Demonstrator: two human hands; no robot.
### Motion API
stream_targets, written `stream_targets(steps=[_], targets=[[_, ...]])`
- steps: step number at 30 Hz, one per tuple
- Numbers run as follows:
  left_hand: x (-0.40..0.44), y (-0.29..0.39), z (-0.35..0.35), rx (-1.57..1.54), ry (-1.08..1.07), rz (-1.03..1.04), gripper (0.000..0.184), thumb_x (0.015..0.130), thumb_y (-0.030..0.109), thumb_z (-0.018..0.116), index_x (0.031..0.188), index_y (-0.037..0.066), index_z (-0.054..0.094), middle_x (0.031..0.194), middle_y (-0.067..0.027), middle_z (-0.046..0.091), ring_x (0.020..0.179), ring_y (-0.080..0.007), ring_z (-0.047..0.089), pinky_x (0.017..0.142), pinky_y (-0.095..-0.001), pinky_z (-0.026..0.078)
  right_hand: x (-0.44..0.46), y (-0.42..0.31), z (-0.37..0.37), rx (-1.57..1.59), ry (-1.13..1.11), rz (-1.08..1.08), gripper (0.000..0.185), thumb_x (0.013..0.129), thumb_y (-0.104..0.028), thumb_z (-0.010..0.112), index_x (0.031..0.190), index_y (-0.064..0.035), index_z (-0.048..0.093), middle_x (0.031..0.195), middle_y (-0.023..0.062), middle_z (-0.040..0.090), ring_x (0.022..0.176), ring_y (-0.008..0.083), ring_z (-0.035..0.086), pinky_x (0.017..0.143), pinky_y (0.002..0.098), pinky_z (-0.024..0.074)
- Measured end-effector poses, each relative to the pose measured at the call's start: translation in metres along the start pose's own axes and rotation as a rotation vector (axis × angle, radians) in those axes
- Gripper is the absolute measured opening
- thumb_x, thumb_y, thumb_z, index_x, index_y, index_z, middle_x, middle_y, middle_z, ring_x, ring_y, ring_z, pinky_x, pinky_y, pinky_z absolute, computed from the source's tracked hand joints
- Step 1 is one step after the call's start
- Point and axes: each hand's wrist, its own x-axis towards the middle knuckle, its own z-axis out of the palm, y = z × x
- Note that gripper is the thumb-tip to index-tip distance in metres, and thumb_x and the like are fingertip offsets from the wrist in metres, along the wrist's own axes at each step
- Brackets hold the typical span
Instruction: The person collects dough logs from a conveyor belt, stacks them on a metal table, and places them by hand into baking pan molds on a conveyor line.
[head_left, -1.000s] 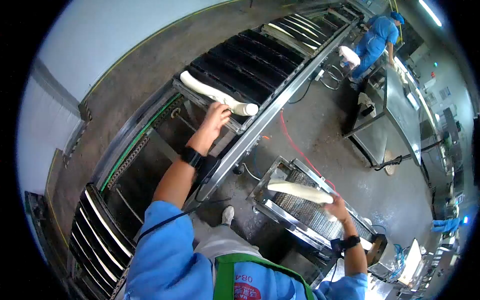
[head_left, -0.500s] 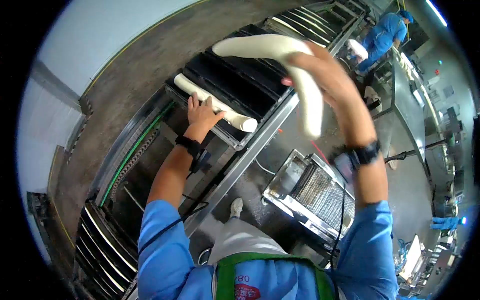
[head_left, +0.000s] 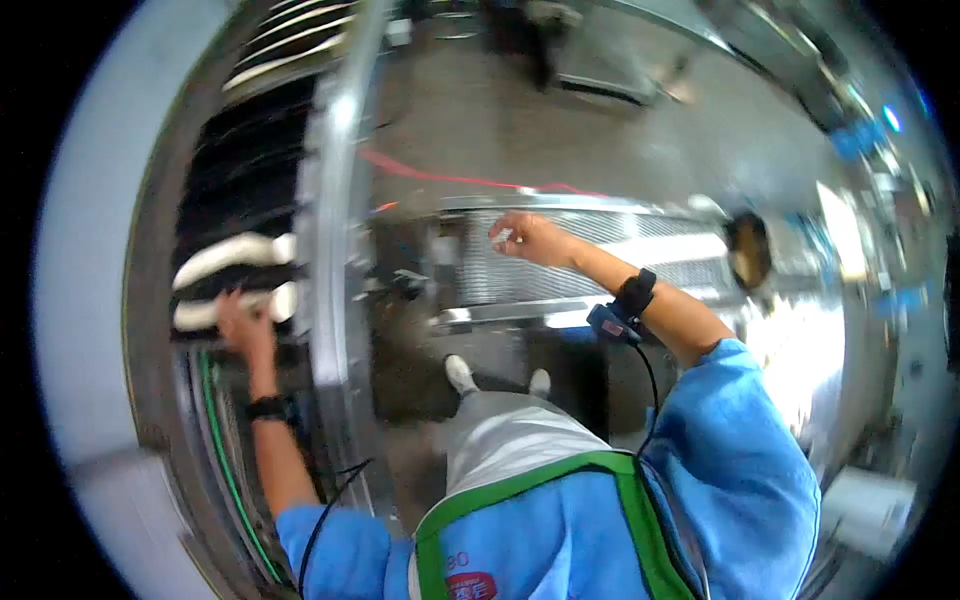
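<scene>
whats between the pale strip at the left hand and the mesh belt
In the head view, a metal rail, then a stretch of floor with blurred fittings, lies between the pale strip and the mesh belt.

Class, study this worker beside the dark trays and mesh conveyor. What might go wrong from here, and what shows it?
1. The left hand is at the lower pale strip, so a careless push might shift or dent it.
2. The upper pale strip looks bent, so it may not lie straight.
3. A cable hangs slack from the right wristband and might snag during a reach.
</scene>
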Motion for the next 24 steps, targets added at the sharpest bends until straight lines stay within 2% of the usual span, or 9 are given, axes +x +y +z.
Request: stream_targets(steps=[2, 5, 7, 10, 13, 15, 19, 22, 24], targets=[[0.006, 0.007, -0.004, 0.127, -0.081, -0.014, 0.052, 0.068, 0.032, 0.062, 0.109, 0.004, 0.045, 0.116, -0.0175, 0.041, 0.110, -0.0317, 0.035, 0.091, -0.0404, 0.028, -0.090, 0.035, -0.013, -0.010, -0.002, 0.273, 0.025, 0.075, -0.017, 0.055, 0.096, -0.0040, 0.053, 0.095, 0.0128, 0.052, 0.082, 0.0234, 0.055, 0.069, 0.0321, 0.0448], [0.037, 0.038, -0.011, -0.149, 0.147, -0.549, 0.041, 0.068, 0.019, 0.060, 0.104, 0.003, 0.049, 0.104, -0.0157, 0.048, 0.095, -0.0315, 0.045, 0.083, -0.0391, 0.034, -0.221, 0.059, -0.036, -0.177, 0.349, 0.454, 0.030, 0.072, -0.021, 0.056, 0.097, -0.0056, 0.052, 0.097, 0.0149, 0.050, 0.086, 0.0284, 0.051, 0.073, 0.0354, 0.0422], [0.048, 0.135, -0.028, -0.309, 0.378, 0.131, 0.036, 0.068, 0.008, 0.055, 0.102, 0.001, 0.049, 0.103, -0.0153, 0.049, 0.095, -0.0302, 0.045, 0.083, -0.0382, 0.034, -0.311, 0.106, -0.038, -0.441, 0.524, 0.619, 0.038, 0.070, -0.021, 0.059, 0.103, -0.0061, 0.048, 0.106, 0.0156, 0.045, 0.095, 0.0311, 0.047, 0.075, 0.0419, 0.0407], [0.032, 0.325, -0.044, -0.718, -0.290, 0.449, 0.034, 0.067, 0.010, 0.057, 0.100, 0.004, 0.051, 0.105, -0.0129, 0.050, 0.099, -0.0284, 0.044, 0.087, -0.0350, 0.032, -0.417, 0.101, -0.051, -0.708, 0.589, 1.304, 0.061, 0.065, -0.029, 0.063, 0.116, -0.0077, 0.037, 0.121, 0.0190, 0.031, 0.107, 0.0366, 0.036, 0.080, 0.0499, 0.0357], [-0.030, 0.447, -0.017, -0.534, -0.393, 0.931, 0.047, 0.067, 0.016, 0.061, 0.110, 0.006, 0.044, 0.107, -0.0143, 0.047, 0.100, -0.0297, 0.044, 0.083, -0.0380, 0.035, -0.493, 0.096, -0.043, -0.712, 0.795, 1.727, 0.067, 0.063, -0.034, 0.063, 0.117, -0.0052, 0.035, 0.120, 0.0233, 0.030, 0.106, 0.0373, 0.037, 0.083, 0.0504, 0.0336], [-0.050, 0.484, -0.004, -0.632, -0.825, 0.870, 0.049, 0.067, 0.019, 0.062, 0.111, 0.006, 0.042, 0.108, -0.0149, 0.046, 0.100, -0.0325, 0.043, 0.081, -0.0396, 0.037, -0.525, 0.102, -0.038, -0.503, 0.733, 1.823, 0.062, 0.063, -0.035, 0.064, 0.110, -0.0030, 0.041, 0.111, 0.0228, 0.037, 0.099, 0.0373, 0.042, 0.080, 0.0489, 0.0352], [-0.052, 0.501, -0.008, -0.269, -0.778, 0.839, 0.042, 0.067, 0.025, 0.060, 0.101, 0.004, 0.047, 0.097, -0.0178, 0.052, 0.092, -0.0330, 0.048, 0.075, -0.0384, 0.039, -0.523, 0.104, -0.038, -0.622, 0.677, 1.810, 0.058, 0.069, -0.039, 0.055, 0.111, -0.0014, 0.042, 0.116, 0.0269, 0.036, 0.110, 0.0382, 0.033, 0.087, 0.0531, 0.0281], [-0.048, 0.490, -0.005, -0.761, -1.083, 0.609, 0.031, 0.066, 0.022, 0.059, 0.087, 0.000, 0.053, 0.080, -0.0175, 0.057, 0.070, -0.0275, 0.055, 0.064, -0.0362, 0.043, -0.543, 0.130, -0.033, -0.566, 0.540, 1.775, 0.067, 0.069, -0.047, 0.053, 0.117, -0.0019, 0.037, 0.120, 0.0247, 0.035, 0.113, 0.0378, 0.029, 0.090, 0.0516, 0.0263], [-0.044, 0.489, -0.061, -1.183, -1.589, 0.065, 0.025, 0.069, 0.020, 0.057, 0.086, 0.001, 0.054, 0.073, -0.0076, 0.055, 0.060, -0.0148, 0.053, 0.053, -0.0262, 0.043, -0.555, 0.144, -0.036, -0.541, 0.532, 1.645, 0.063, 0.071, -0.044, 0.052, 0.116, -0.0020, 0.038, 0.118, 0.0236, 0.036, 0.111, 0.0362, 0.031, 0.089, 0.0495, 0.0276]])
